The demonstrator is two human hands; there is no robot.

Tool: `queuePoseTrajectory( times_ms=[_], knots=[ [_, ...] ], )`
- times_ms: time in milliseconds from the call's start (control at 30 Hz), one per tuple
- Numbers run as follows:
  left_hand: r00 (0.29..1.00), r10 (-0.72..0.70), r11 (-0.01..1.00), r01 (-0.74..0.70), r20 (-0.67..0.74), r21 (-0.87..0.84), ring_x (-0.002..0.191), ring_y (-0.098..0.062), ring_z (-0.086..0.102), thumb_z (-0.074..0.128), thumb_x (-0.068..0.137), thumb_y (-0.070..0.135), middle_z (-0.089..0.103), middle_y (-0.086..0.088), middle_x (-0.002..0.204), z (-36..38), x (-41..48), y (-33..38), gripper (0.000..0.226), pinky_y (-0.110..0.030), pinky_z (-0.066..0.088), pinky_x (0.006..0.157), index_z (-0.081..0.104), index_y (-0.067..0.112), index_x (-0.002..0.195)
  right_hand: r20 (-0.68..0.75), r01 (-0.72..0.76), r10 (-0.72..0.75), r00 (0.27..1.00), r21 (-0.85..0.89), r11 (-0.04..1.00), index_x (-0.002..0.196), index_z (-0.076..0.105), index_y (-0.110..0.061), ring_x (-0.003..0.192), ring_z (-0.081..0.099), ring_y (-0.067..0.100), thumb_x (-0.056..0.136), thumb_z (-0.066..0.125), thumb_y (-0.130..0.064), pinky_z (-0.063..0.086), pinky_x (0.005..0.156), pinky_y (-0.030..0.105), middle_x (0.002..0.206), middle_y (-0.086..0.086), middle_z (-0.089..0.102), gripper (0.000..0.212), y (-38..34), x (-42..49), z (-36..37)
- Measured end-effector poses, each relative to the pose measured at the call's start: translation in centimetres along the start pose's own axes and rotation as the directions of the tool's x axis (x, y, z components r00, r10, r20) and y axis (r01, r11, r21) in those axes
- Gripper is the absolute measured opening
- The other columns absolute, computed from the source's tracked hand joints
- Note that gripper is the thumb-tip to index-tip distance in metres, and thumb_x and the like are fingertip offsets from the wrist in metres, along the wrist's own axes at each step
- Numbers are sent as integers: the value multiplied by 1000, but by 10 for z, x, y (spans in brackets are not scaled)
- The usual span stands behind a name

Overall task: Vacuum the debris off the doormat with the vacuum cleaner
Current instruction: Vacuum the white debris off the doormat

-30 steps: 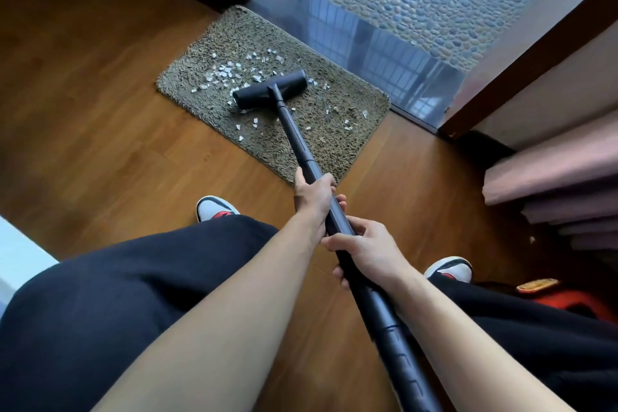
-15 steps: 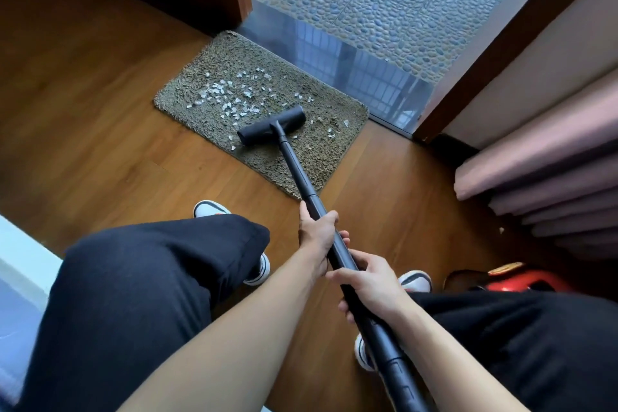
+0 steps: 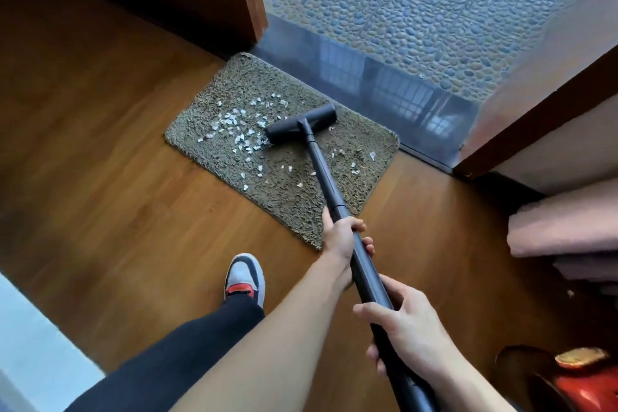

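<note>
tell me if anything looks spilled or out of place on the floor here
Yes: white debris is scattered across the doormat, thickest left of the vacuum head, with a few bits right of the wand. Nothing else stands out.

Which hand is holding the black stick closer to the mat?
The left hand grips the black vacuum tube farther along, at the edge of the shaggy brown doormat; the right hand holds it nearer the person.
</note>
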State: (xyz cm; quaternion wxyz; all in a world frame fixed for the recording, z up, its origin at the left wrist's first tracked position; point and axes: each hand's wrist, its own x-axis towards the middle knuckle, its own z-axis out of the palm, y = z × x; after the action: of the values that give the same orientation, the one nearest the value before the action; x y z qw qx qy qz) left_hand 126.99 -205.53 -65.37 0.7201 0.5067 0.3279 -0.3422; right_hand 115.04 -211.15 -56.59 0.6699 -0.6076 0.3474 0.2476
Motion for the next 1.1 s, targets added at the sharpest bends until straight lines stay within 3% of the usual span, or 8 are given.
queuePoseTrajectory(
  times_ms=[133, 300, 467, 733, 933, 1100],
  knots=[
    [996, -23, 1000, 24, -81, 10, 39, -12, 45, 46, 103, 16, 43, -7, 71, 16, 10, 26, 56, -19, 40, 40, 25, 39, 149, 50, -38, 40, 998, -43, 998, 108, 58, -36, 42, 58, 26, 90, 69, -11, 51, 42, 31, 52, 14, 59, 33, -39, 11, -11],
    [991, -19, 998, 26, -134, 52, 39, -11, 46, 50, 102, 17, 42, -6, 71, 15, 3, 65, 62, -20, 41, 40, 21, 40, 152, 74, -46, 50, 996, -57, 997, 115, 63, -34, 42, 59, 27, 89, 70, -9, 50, 41, 30, 55, 7, 58, 37, -76, 14, 0],
    [976, 28, 991, 2, -215, 136, 40, -12, 47, 53, 95, 3, 47, -7, 68, -6, 1, 101, 84, -22, 43, 38, 13, 45, 156, 140, -146, 141, 980, 30, 989, 119, 62, -41, 44, 58, 25, 92, 69, -10, 50, 42, 28, 95, 17, 66, 42, -99, 23, 27],
    [966, 34, 956, 44, -258, 291, 36, -8, 48, 52, 95, 3, 55, -6, 74, -44, 22, 150, 86, -23, 44, 38, 9, 46, 156, 66, -82, 86, 994, -69, 994, 122, 59, -49, 43, 59, 29, 92, 70, -23, 49, 43, 32, 72, -1, 62, 42, -110, 55, 84],
    [970, -12, 964, 76, -244, 255, 35, -8, 45, 50, 96, 2, 47, -6, 64, -66, 51, 178, 84, -21, 42, 37, 8, 45, 156, 34, -80, 86, 996, -146, 986, 116, 60, -51, 42, 61, 31, 92, 66, -20, 49, 41, 32, 69, -1, 60, 39, -127, 87, 113],
    [970, -60, 964, 117, -235, 237, 40, -11, 45, 50, 96, 3, 46, -6, 70, -82, 75, 196, 86, -24, 43, 40, 5, 45, 156, 29, -86, 95, 995, -211, 974, 109, 62, -48, 42, 63, 34, 90, 65, -19, 52, 41, 36, 68, -1, 60, 35, -148, 110, 130]
  ],
)
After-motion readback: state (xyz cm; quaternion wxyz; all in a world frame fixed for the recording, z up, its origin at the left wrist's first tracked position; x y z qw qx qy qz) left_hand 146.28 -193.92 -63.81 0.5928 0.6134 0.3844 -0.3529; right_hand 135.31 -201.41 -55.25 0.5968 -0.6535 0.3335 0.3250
